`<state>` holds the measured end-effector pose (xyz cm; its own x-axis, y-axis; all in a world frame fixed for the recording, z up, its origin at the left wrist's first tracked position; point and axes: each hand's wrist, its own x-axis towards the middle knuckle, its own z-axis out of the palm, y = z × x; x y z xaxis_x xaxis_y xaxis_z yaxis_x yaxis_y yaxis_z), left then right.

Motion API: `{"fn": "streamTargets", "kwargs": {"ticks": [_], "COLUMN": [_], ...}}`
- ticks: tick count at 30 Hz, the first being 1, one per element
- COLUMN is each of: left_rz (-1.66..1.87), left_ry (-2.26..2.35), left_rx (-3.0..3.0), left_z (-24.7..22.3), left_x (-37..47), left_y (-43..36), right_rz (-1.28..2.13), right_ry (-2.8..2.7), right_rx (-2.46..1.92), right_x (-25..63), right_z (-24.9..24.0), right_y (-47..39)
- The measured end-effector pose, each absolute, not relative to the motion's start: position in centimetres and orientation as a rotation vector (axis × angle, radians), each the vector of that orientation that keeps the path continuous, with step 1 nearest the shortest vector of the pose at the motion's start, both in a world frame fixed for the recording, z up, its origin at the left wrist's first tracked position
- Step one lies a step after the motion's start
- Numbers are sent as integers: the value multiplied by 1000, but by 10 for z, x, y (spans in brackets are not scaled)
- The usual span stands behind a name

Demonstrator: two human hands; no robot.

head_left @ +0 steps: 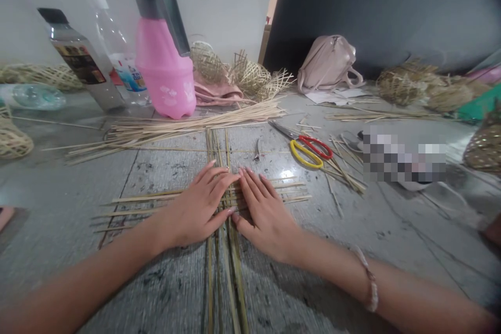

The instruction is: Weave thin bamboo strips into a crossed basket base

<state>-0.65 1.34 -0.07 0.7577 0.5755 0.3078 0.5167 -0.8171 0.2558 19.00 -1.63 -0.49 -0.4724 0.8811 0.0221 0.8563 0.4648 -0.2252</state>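
Near strips [237,266], scissors [295,138], possibly a blade [257,150]

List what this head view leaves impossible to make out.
Head view:
Crossing of thin green-tan strips: partly hidden by bare left hand and right hand.
Flat pinkish object: cut off by left edge.
Whitish object at right: pixelated.
Label text on black-capped clear plastic bottle: blurred.

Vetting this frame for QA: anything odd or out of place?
A bottle lies on its side at far left, while the sprayer stands. At right, a pale item is partly hidden by a blocky mosaic, its condition unclear. Strips under the left hand and right hand show no obvious damage.
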Motion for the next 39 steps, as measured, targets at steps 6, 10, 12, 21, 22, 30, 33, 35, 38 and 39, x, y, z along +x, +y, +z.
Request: {"fn": "streamTargets", "kwargs": {"ticks": [6,10,12,21,22,30,33,35,38,39], "left_rz": [556,540,530,586,584,565,568,566,586,610], "left_ry": [853,874,881,854,849,863,868,865,872,894], "left_rx": [2811,2804,2802,2832,2831,2838,2843,2840,2807,2784], "left_z": [-4,-6,-5,-9,-9,-9,-10,-11,-10,-9], "left_x": [-7,-7,-7,-8,-8,-7,-7,-7,-8,-8], "left_y": [17,16,15,17,17,17,16,16,17,17], "right_rz": [333,351,343,301,305,320,328,327,340,348], "right_ry": [-2588,-2586,-2585,-2589,-2592,-2597,-2598,-2597,-2586,-2577], "right_rx": [-1574,-1585,-1576,-1538,-1541,-1537,-1549,-1543,-1524,-1515], "right_x": [188,188,189,189,189,190,190,190,190,191], "right_z": [-1,1,0,-2,-2,-1,-1,-1,-2,-3], "right_y": [-16,-16,-16,-15,-15,-15,-15,-14,-14,-14]}}
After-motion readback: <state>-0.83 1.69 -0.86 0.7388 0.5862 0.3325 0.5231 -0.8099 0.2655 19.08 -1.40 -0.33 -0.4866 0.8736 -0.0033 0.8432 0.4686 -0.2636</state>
